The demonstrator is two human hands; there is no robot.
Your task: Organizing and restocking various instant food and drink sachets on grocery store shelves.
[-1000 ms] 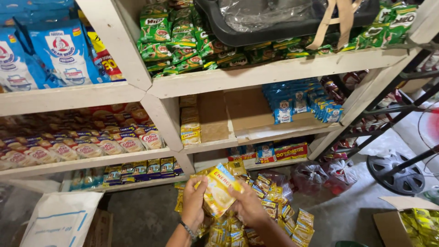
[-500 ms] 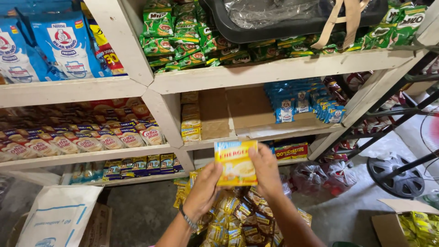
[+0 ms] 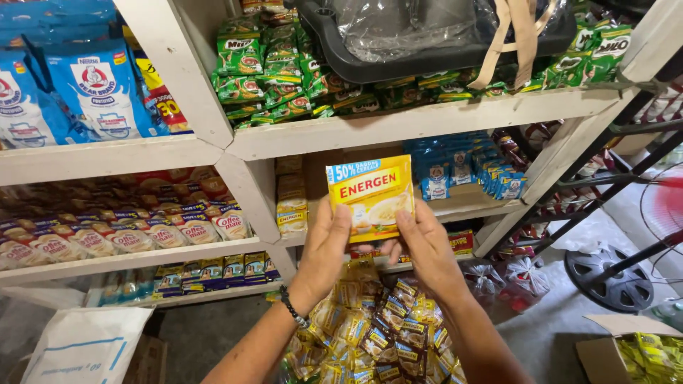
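Both hands up in front of the white shelf (image 3: 398,124). Yellow sachet (image 3: 371,197) pinched upright between left hand (image 3: 326,250) and right hand (image 3: 425,245), thumbs on its lower front, just below that shelf's green-packet board. Under the sachet, beneath the wrists, a heap of yellow and brown sachets (image 3: 377,331). Blue packets (image 3: 466,167) right of it, further back on the shelf.

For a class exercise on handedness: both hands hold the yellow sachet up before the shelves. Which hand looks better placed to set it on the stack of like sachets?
Probably the left hand: the stack lies on its side of the sachet; the right hand would have to cross.
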